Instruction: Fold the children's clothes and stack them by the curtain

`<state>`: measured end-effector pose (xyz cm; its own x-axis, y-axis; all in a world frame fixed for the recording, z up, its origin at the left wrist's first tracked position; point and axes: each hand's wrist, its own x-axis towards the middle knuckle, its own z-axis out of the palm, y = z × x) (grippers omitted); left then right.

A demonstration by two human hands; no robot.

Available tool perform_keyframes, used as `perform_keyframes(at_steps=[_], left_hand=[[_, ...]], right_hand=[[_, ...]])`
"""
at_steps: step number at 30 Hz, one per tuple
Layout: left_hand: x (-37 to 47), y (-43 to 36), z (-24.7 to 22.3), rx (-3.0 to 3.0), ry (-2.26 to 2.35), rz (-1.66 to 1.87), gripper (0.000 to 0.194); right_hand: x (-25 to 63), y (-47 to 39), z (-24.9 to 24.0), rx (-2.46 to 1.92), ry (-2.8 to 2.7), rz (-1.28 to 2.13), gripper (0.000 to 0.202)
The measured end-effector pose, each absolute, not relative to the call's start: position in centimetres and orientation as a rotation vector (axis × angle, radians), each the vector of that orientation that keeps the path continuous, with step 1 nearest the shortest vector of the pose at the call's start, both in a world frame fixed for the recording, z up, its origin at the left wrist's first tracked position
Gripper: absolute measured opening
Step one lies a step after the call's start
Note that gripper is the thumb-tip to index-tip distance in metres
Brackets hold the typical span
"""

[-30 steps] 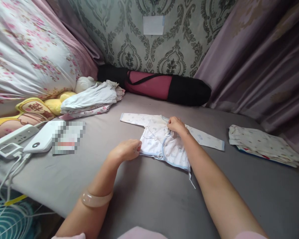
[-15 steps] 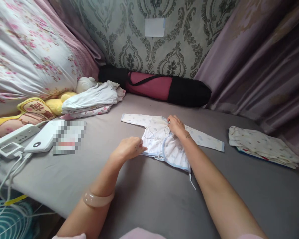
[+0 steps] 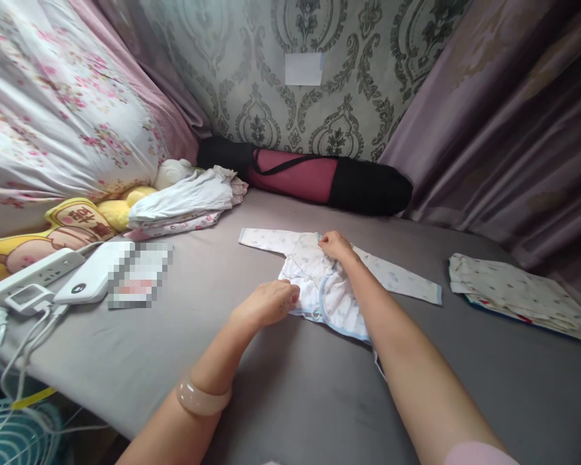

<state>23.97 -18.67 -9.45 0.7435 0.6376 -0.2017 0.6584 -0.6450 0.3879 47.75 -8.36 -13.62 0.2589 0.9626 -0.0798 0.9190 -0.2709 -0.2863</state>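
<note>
A small white baby shirt (image 3: 304, 271) with pale blue trim and a faint print lies front side up on the grey sheet, its sleeves spread to both sides. My left hand (image 3: 270, 302) is closed at the shirt's lower left side, fingertips curled on the cloth near the hem. At the neckline, my right hand (image 3: 337, 246) pinches the collar edge between thumb and fingers. My right forearm crosses over the shirt's right side and hides part of it. A thin tie hangs out beside that forearm at the lower right corner.
Folded printed clothes (image 3: 518, 294) lie at the right. At the left are a pile of clothes (image 3: 184, 197), a yellow cushion (image 3: 43, 242), a power strip (image 3: 43, 274), a white power bank (image 3: 94, 274) with cables, and a blurred packet. A long black-and-red bag (image 3: 295, 177) lies along the wall.
My left hand has shifted slightly right and inward on the shirt's lower left side. My right hand stays at the collar. The whole view has tilted up a little.
</note>
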Motion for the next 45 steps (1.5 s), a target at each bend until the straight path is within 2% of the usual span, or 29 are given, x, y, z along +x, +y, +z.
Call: perform_keyframes(at_steps=[9, 14, 18, 23, 27, 35, 45], left_hand=[[23.9, -18.6, -9.6, 2.507, 0.999, -0.073, 0.015], [23.7, -18.6, -9.4, 2.514, 0.997, -0.093, 0.017], [23.9, -18.4, -9.9, 2.503, 1.021, -0.035, 0.016], [25.9, -18.6, -10.9, 2.339, 1.075, 0.329, 0.027], [27.8, -19.6, -11.8, 2.164, 1.071, 0.414, 0.038], [29.0, -20.3, -13.0, 2.115, 1.056, 0.471, 0.018], [28.8, -20.5, -12.7, 2.168, 1.057, 0.524, 0.007]], right_hand=[[45.8, -9.9, -14.0, -2.229, -1.942, -0.084, 0.037], [46.6, -9.4, -13.4, -2.076, -1.980, 0.333, 0.028], [49.1, -10.1, -11.6, -1.909, -1.687, 0.605, 0.027], [51.9, -13.9, -10.4, -1.805, -1.306, 0.696, 0.026], [52.8, -15.7, -12.2, -1.868, -1.374, 0.652, 0.022], [51.9, -16.0, -13.9, -1.875, -1.848, 0.475, 0.029], [51.5, -16.4, -13.6, -2.032, -1.894, 0.398, 0.019]])
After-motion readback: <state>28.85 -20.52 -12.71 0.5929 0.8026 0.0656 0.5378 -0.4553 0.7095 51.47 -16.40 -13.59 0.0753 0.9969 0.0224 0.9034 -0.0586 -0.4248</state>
